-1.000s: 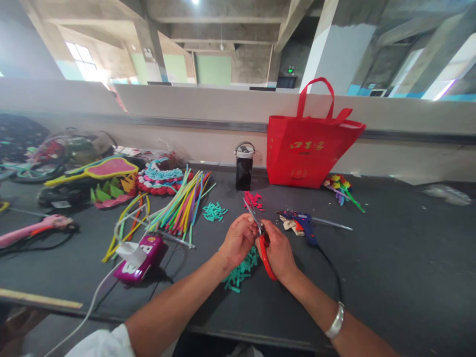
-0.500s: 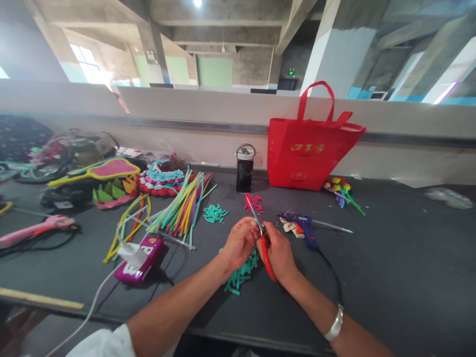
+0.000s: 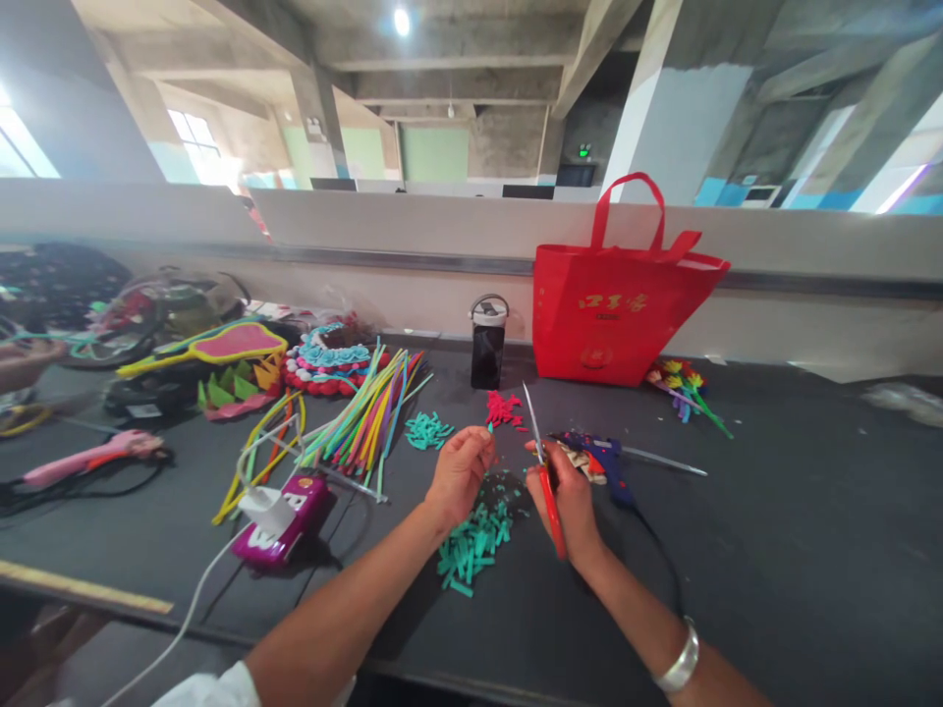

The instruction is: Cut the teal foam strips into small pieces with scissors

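My left hand [image 3: 463,473] is closed in a pinch, with the tip of a small teal strip [image 3: 490,429] showing between finger and thumb. My right hand [image 3: 569,501] grips red-handled scissors [image 3: 551,511], their blades pointing up and away from me, apart from the left hand. Below and between my hands lies a loose pile of teal strips [image 3: 475,545]. Beyond the left hand sit a smaller heap of teal pieces [image 3: 427,430] and a heap of pink-red pieces [image 3: 504,408].
A blue glue gun [image 3: 608,457] lies right of my right hand, its cord trailing forward. Behind stand a black tumbler [image 3: 487,353] and a red bag [image 3: 623,314]. Leftward are colourful pipe cleaners [image 3: 368,422], a purple power strip [image 3: 284,520] and another person's hand [image 3: 29,363].
My hands have moved apart: the scissors went right, away from the left hand, which shifted slightly left with the teal strip. Another person's hand has appeared at the far left.
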{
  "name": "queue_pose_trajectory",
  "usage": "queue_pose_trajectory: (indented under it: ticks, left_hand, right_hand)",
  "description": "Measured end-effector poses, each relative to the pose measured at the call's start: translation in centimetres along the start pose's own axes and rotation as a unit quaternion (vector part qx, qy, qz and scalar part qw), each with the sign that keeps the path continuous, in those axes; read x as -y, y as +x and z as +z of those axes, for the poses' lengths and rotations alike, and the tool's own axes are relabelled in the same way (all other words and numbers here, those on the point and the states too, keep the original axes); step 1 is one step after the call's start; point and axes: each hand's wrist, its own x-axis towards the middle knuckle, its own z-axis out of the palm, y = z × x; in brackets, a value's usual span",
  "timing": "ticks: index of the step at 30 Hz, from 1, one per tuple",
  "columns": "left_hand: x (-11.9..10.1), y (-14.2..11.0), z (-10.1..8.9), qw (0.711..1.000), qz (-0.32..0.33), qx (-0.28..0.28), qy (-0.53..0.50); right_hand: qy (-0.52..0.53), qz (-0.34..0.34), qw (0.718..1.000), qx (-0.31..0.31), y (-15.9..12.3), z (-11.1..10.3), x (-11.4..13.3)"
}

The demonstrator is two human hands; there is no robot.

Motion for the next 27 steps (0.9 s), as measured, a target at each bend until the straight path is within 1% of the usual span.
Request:
queue_pose_trajectory:
  ticks: [3, 5, 7, 10, 12, 14, 20, 24, 27]
  left_hand:
    - [-0.8, 0.9, -0.9, 0.992, 0.069, -0.053, 0.093]
    - [-1.2, 1.6, -1.6, 0.986, 0.089, -0.088, 0.111]
    - [-1.4, 2.1, -2.2, 0.989, 0.071, -0.097, 0.081]
    - [-1.5, 2.5, -2.7, 0.995, 0.032, -0.095, 0.029]
    - [-1.5, 2.7, -2.9, 0.994, 0.032, -0.102, 0.029]
    - [-1.5, 2.9, -3.2, 0.991, 0.048, -0.116, 0.043]
    - [-2.0, 3.8, -5.1, 0.965, 0.103, -0.206, 0.122]
    - [-2.3, 4.2, -5.9, 0.951, 0.141, -0.235, 0.145]
    - [-2.8, 4.2, -5.8, 0.93, 0.189, -0.258, 0.179]
  right_hand:
    - [0.012, 0.01, 1.0, 0.002, 0.0, -0.1, -0.2]
    - [0.021, 0.018, 1.0, 0.005, 0.1, -0.1, -0.3]
    - [0.027, 0.024, 0.999, 0.006, 0.1, -0.2, -0.2]
    - [0.038, 0.026, 0.999, 0.009, 0.1, -0.3, 0.1]
    - [0.046, 0.027, 0.999, 0.014, 0.2, -0.4, 0.2]
    - [0.048, 0.027, 0.998, 0.015, 0.2, -0.5, 0.3]
    - [0.04, 0.016, 0.999, 0.006, 0.2, -0.4, -0.1]
    - [0.042, 0.021, 0.999, 0.006, 0.2, -0.2, -0.3]
    - [0.044, 0.019, 0.999, 0.005, 0.2, -0.2, -0.4]
